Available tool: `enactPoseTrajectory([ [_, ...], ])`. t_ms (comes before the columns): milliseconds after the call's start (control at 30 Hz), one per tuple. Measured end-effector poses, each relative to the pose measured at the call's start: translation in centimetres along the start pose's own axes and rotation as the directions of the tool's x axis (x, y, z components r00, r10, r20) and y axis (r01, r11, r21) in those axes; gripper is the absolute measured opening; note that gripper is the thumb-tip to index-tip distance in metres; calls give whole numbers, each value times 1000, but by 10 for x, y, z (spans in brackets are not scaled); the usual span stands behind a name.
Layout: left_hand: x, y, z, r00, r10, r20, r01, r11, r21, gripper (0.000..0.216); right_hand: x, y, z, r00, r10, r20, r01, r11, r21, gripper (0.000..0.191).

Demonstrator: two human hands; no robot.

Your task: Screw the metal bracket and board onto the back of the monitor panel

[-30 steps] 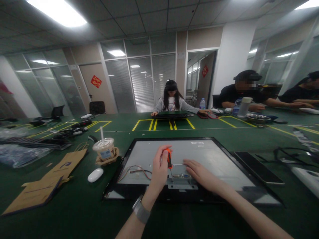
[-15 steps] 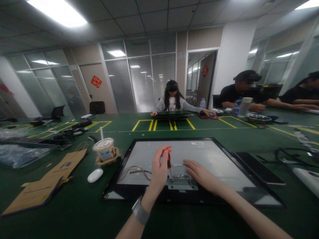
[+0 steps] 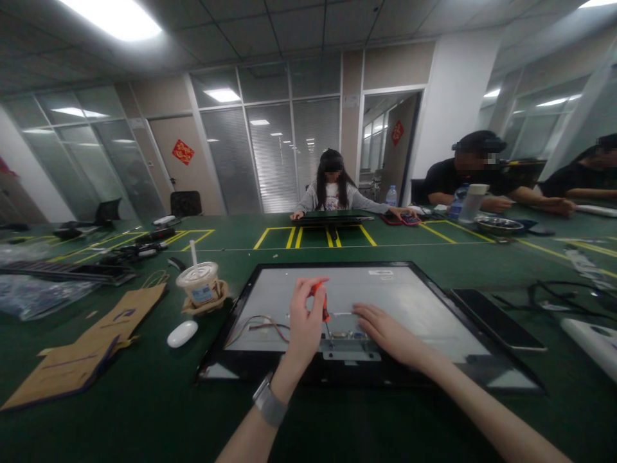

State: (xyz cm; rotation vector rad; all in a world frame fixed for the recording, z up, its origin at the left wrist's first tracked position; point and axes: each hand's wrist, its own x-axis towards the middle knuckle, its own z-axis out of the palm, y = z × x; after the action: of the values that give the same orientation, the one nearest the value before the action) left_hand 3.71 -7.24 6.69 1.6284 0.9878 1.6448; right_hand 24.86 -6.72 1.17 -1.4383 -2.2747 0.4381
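Note:
My left hand (image 3: 305, 315), a watch on its wrist, grips the orange-and-black handle of a screwdriver (image 3: 324, 305). Its thin shaft points down at a metal bracket (image 3: 351, 354) with connector ports, near the lower middle of a flat display panel (image 3: 284, 287). Whether the tip sits in a screw is too small to tell. My right hand (image 3: 383, 328) rests on the panel just right of the ports, fingers stretched out and holding nothing. Loose thin wires (image 3: 263, 325) lie on the panel left of the screwdriver.
Left of the panel are a drink cup (image 3: 198, 283) in a carrier, a white mouse-like case (image 3: 182, 334) and a paper bag (image 3: 91, 347). A black phone-like slab (image 3: 496, 318) and cables (image 3: 569, 296) lie right. Across the table a person (image 3: 332, 186) sits behind another panel.
The screwdriver handle leans a little differently, and my left fingers have shifted around it. My right hand stays on the panel. The whole view has moved slightly.

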Motion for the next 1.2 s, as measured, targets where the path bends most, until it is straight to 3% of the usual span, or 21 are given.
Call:
enactPoseTrajectory([
  [333, 1, -3, -2, 994, 106, -15, -105, 990, 90, 20, -1, 0, 0, 1000, 4, 22, -4, 1000, -8, 56],
  [533, 3, 1, -4, 997, 72, 11, -73, 997, 15, 26, 0, 3, 2, 1000, -11, -8, 11, 1000, -2, 55],
  [700, 3, 0, -5, 993, 120, 20, -121, 990, 74, 19, 0, 5, 4, 1000, -14, -3, 14, 1000, -18, 54],
  [900, 4, 4, -7, 992, 106, 73, -109, 993, 40, 27, 0, 4, 3, 1000, -3, -4, 3, 1000, -25, 58],
  [1067, 5, 3, -7, 987, 151, 46, -155, 983, 100, 16, -1, 0, 1, 1000, -7, 0, 7, 1000, -17, 56],
  [1200, 5, 3, -7, 987, 139, 81, -146, 986, 75, 25, 0, -3, 0, 1000, -2, -3, 2, 1000, -15, 57],
])
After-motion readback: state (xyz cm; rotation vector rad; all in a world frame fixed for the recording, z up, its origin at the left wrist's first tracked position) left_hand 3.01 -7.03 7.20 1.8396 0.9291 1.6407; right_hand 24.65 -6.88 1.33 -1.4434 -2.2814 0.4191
